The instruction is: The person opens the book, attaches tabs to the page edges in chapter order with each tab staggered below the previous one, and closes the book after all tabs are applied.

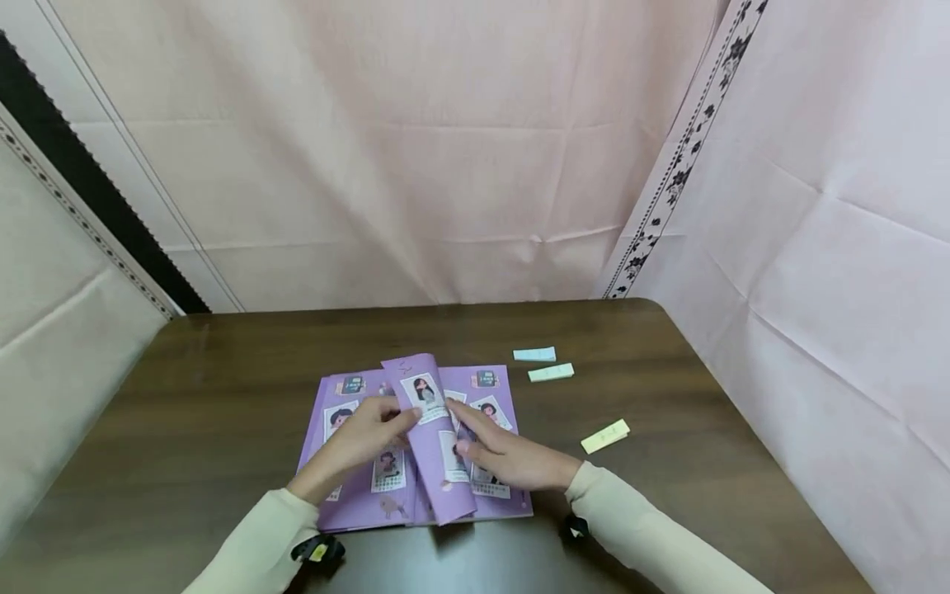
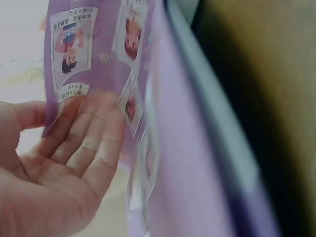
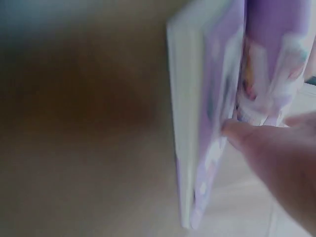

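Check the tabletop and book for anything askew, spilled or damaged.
Nothing looks spilled or damaged. The yellow slip sits askew, apart from the blue slip and green slip. The purple page bows, but the left hand pinches it.

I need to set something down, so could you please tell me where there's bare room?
The table is bare left of the open book, beyond the left sleeve, and right of the yellow strip. Crowded: the book, with left hand and right hand at a lifted page; blue strip and green strip near its far-right corner.
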Demonstrator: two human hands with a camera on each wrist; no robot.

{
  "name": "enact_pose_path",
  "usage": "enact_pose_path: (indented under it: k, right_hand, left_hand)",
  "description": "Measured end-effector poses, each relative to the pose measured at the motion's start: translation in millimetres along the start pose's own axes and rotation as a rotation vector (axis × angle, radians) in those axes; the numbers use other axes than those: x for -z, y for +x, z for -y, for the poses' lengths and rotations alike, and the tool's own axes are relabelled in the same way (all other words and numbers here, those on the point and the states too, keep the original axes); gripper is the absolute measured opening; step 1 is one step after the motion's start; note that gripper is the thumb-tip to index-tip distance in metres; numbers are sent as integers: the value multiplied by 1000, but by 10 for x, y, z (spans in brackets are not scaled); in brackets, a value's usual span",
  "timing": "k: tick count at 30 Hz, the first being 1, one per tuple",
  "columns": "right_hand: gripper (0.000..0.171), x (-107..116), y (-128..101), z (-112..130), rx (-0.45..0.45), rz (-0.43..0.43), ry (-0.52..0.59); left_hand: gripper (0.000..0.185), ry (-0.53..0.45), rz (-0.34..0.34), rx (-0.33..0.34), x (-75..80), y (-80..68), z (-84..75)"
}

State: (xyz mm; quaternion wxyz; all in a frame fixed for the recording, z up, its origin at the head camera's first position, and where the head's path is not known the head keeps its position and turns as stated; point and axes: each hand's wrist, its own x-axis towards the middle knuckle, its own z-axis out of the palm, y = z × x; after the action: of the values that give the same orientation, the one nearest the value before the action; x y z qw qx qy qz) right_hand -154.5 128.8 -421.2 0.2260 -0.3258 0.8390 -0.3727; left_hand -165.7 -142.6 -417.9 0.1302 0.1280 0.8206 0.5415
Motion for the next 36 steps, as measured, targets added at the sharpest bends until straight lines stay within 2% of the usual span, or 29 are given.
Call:
enact_pose_path:
  k: [2, 4, 7, 9, 11, 13, 18, 20, 23, 25, 27, 30, 32, 36]
  right_hand:
    - [68, -6, -5, -31, -47, 18, -110]
    - [68, 14, 22, -52, -90, 21, -212]
    - [67, 64, 111, -66, -109, -5, -323]
    - [67, 85, 163, -72, -131, -28, -352]
    - [68, 101, 184, -88, -163, -38, -375]
    - [68, 131, 185, -107, -203, -49, -394]
    - [69, 283, 232, -131, -238, -72, -446]
    - [69, 321, 269, -126, -241, -71, -456]
    - [69, 363, 316, -116, -242, -71, -478]
    - [69, 381, 338, -106, -252, -69, -485]
    - [69, 388, 354, -101, -266, -69, -492]
    - [74, 391, 373, -94, -292, -67, -481]
    - [78, 400, 384, -99, -308, -63, -476]
    - [92, 470, 415, -147, -349, -64, -460]
  left_hand:
    - [31, -26, -29, 63, 92, -63, 37]
    - [31, 10, -58, 108, 250, -103, 49]
    - [31, 146, -71, 156, 544, -143, 83]
    - [30, 229, -69, 188, 698, -175, 131]
    - [31, 317, -70, 215, 772, -203, 197]
    - [30, 432, -83, 248, 782, -226, 235]
    - [30, 722, -108, 331, 704, -206, 238]
    - [39, 814, -131, 348, 638, -180, 202]
    - [56, 919, -203, 293, 477, -103, 102]
    - [67, 945, -219, 193, 324, -46, 13]
    - [67, 907, -149, 82, 161, 4, -68]
    - [68, 787, 41, -12, -55, 49, -156]
    - [71, 727, 133, -9, -143, 64, -174]
    - [80, 723, 173, 35, -203, 88, -164]
